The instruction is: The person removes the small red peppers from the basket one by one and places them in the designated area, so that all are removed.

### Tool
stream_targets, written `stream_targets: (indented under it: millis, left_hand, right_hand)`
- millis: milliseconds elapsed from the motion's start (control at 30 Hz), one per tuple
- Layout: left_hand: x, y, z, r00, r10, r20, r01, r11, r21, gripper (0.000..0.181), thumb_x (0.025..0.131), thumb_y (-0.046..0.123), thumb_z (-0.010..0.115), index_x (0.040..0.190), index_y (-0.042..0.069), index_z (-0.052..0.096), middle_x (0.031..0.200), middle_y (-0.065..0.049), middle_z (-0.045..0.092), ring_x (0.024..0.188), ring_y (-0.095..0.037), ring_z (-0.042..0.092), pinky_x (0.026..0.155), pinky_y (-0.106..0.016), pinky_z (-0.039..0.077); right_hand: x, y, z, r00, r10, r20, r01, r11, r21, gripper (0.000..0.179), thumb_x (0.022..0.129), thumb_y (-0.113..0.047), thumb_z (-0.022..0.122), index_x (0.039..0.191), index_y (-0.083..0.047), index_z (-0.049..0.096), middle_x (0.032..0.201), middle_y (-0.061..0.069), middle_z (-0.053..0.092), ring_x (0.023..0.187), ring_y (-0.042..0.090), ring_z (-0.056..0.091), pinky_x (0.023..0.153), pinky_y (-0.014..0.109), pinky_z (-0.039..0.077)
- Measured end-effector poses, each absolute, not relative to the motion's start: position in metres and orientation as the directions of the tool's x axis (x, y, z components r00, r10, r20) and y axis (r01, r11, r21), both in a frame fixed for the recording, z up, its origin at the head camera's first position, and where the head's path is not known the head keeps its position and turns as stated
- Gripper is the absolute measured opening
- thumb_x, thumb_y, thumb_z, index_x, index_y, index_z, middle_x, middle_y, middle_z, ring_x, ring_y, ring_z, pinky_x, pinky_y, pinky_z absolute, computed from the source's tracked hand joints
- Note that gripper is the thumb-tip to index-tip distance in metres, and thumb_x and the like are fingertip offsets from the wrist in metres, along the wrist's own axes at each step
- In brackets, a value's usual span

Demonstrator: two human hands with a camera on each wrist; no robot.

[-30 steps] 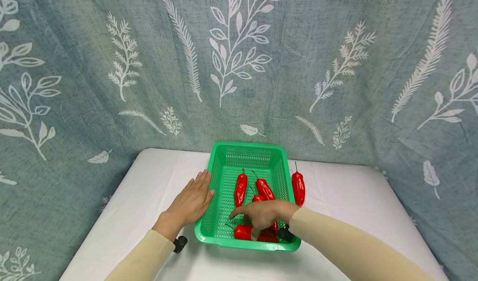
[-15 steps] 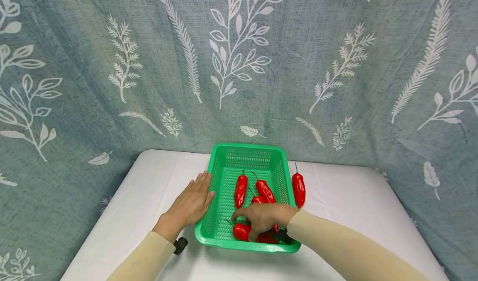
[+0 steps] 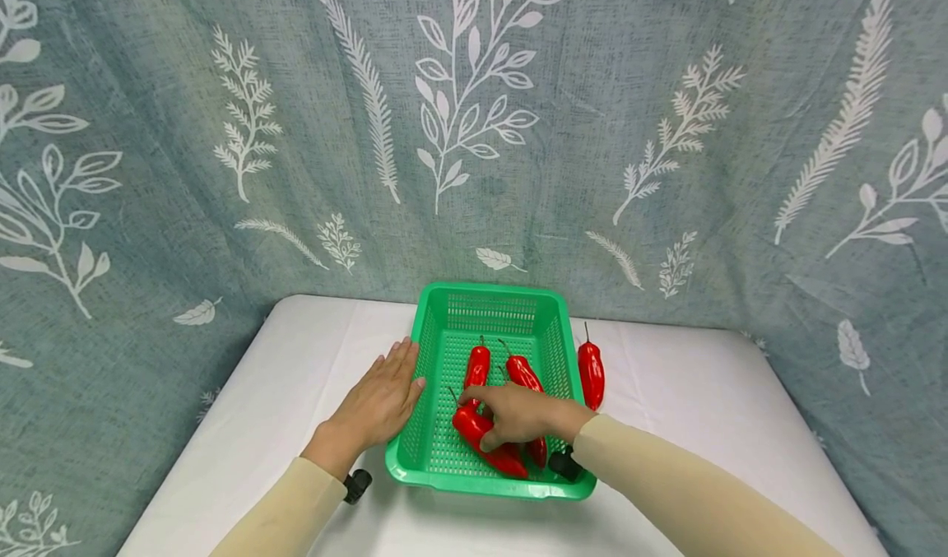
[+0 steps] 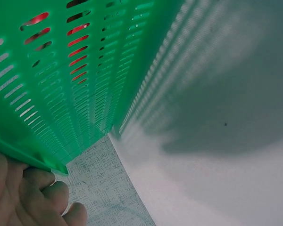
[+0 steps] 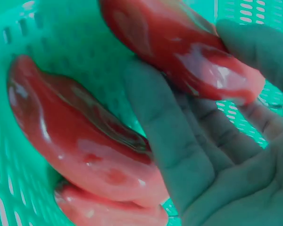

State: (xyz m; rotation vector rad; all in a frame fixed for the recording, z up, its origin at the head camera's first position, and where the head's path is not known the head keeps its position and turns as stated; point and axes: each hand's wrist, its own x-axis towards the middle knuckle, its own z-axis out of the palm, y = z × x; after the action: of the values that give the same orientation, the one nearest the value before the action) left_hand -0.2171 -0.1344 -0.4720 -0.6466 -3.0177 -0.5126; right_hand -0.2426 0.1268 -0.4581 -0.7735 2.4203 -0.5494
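Note:
My right hand (image 3: 522, 415) reaches into a green plastic basket (image 3: 489, 488) and grips a red chili pepper (image 3: 471, 430) between thumb and fingers. The right wrist view shows this held pepper (image 5: 174, 52) slanting across the fingers, with two more peppers lying to its left. Also in the basket are a pepper at the back left (image 3: 479, 365), one at the back right (image 3: 525, 373) and one near the front (image 3: 537, 454). The left hand (image 3: 381, 396) rests with straight fingers against the basket's left rim; in the left wrist view its fingertips (image 4: 56, 195) show below the rim.
One red pepper (image 3: 590, 375) lies outside the basket, beside its right wall. The basket stands on a white-covered table (image 3: 689, 392). A grey-green curtain with white leaf prints (image 3: 563, 170) hangs behind and at the sides.
The pepper that lay along the basket's front has turned, its stem end swinging toward the back. My right hand has moved slightly back with it. The left hand has stayed in place.

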Motion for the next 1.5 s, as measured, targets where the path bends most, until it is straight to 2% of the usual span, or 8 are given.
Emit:
stream_targets:
  millis: [167, 333, 567, 767, 1033, 1233, 1500]
  left_hand:
    - [-0.216, -0.134, -0.473, -0.915, 0.393, 0.092, 0.401, 0.862, 0.309, 0.065, 0.116, 0.033, 0.038, 0.163, -0.009, 0.024, 0.172, -0.026, 0.024, 0.160, -0.041, 0.024, 0.130, -0.056, 0.026]
    - [-0.215, -0.134, -0.473, -0.916, 0.392, 0.083, 0.398, 0.861, 0.318, 0.066, 0.116, 0.034, 0.037, 0.164, -0.008, 0.022, 0.172, -0.025, 0.022, 0.161, -0.040, 0.023, 0.131, -0.056, 0.024]
    - [-0.214, -0.134, -0.473, -0.916, 0.393, 0.083, 0.397, 0.858, 0.326, 0.066, 0.116, 0.034, 0.039, 0.164, -0.008, 0.022, 0.172, -0.026, 0.023, 0.161, -0.041, 0.023, 0.130, -0.057, 0.025]
    - [-0.214, -0.134, -0.472, -0.915, 0.392, 0.091, 0.400, 0.858, 0.321, 0.066, 0.116, 0.033, 0.040, 0.163, -0.009, 0.023, 0.172, -0.026, 0.024, 0.160, -0.042, 0.025, 0.130, -0.057, 0.026]
    - [-0.214, -0.133, -0.473, -0.918, 0.385, 0.093, 0.393, 0.860, 0.324, 0.065, 0.115, 0.032, 0.041, 0.164, -0.008, 0.024, 0.172, -0.026, 0.024, 0.160, -0.041, 0.024, 0.130, -0.056, 0.026]
    - [-0.215, -0.133, -0.472, -0.918, 0.387, 0.086, 0.393, 0.861, 0.323, 0.066, 0.115, 0.033, 0.041, 0.164, -0.008, 0.023, 0.172, -0.026, 0.024, 0.160, -0.042, 0.025, 0.130, -0.056, 0.025]
    - [-0.216, -0.132, -0.472, -0.917, 0.391, 0.081, 0.396, 0.860, 0.323, 0.067, 0.116, 0.035, 0.038, 0.164, -0.008, 0.022, 0.172, -0.025, 0.023, 0.161, -0.040, 0.023, 0.131, -0.056, 0.025]
  right_hand:
    - [-0.246, 0.131, -0.449, -0.739, -0.614, -0.278, -0.381, 0.721, -0.579, 0.069, 0.089, -0.019, 0.083, 0.151, -0.022, 0.053, 0.116, 0.005, 0.070, 0.100, 0.019, 0.065, 0.076, 0.035, 0.063]
    - [-0.247, 0.137, -0.440, -0.781, -0.584, -0.222, -0.327, 0.684, -0.653, 0.067, 0.090, -0.014, 0.082, 0.150, -0.018, 0.053, 0.119, 0.011, 0.068, 0.103, 0.024, 0.065, 0.073, 0.037, 0.064]
    - [-0.247, 0.147, -0.429, -0.846, -0.492, -0.206, -0.208, 0.660, -0.722, 0.066, 0.091, -0.013, 0.082, 0.149, -0.019, 0.052, 0.115, 0.012, 0.066, 0.087, 0.022, 0.069, 0.064, 0.042, 0.066]
    - [-0.248, 0.157, -0.417, -0.890, -0.426, -0.163, -0.161, 0.628, -0.761, 0.065, 0.092, -0.015, 0.082, 0.149, -0.019, 0.052, 0.122, 0.013, 0.067, 0.079, 0.020, 0.071, 0.061, 0.037, 0.065]
    - [-0.248, 0.173, -0.408, -0.915, -0.398, -0.067, -0.217, 0.624, -0.751, 0.061, 0.093, -0.019, 0.080, 0.147, -0.021, 0.053, 0.122, 0.014, 0.068, 0.087, 0.018, 0.073, 0.064, 0.033, 0.065]
    - [-0.248, 0.185, -0.402, -0.938, -0.344, -0.033, -0.200, 0.620, -0.759, 0.067, 0.094, -0.016, 0.080, 0.153, -0.018, 0.049, 0.123, 0.018, 0.067, 0.087, 0.020, 0.076, 0.061, 0.033, 0.065]
    - [-0.252, 0.210, -0.390, -0.968, -0.250, 0.001, -0.168, 0.649, -0.742, 0.068, 0.095, -0.018, 0.078, 0.155, -0.015, 0.046, 0.129, 0.024, 0.064, 0.096, 0.027, 0.075, 0.059, 0.036, 0.065]
